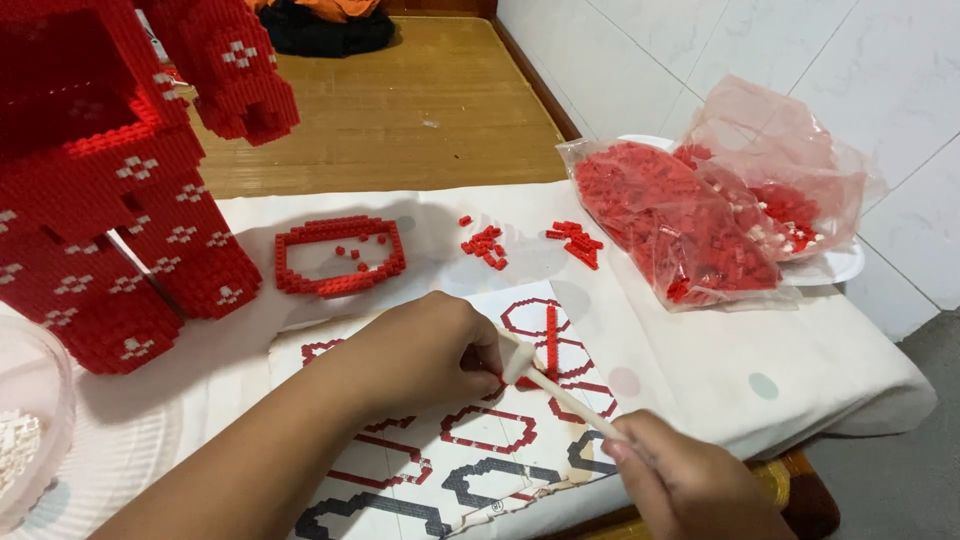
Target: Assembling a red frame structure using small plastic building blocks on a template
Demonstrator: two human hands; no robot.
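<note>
Down at the lower middle of the head view, the left hand (425,350) presses its curled fingers onto a short red brick strip (551,335) lying on the printed pattern sheet (480,460), its grip closed on the strip's near end, though the fingertips hide exactly how. The right hand (690,485), at the lower right, has its grip clamped on the handle of a small white mallet (545,380), whose head sits just beside the left fingers. The step in hand looks like tapping tiny bricks tight along that strip; the next tap calls for a steady hold so the row stays straight.

At the upper right, two clear plastic bags (690,215) bulge with small red bricks on a white plate (840,265). A clear bowl (30,420) at the lower left holds white bricks. Loose red pieces (485,245) and a red brick ring (340,255) lie on the cloth-covered table (780,370), beside a big red brick figure (120,180).
</note>
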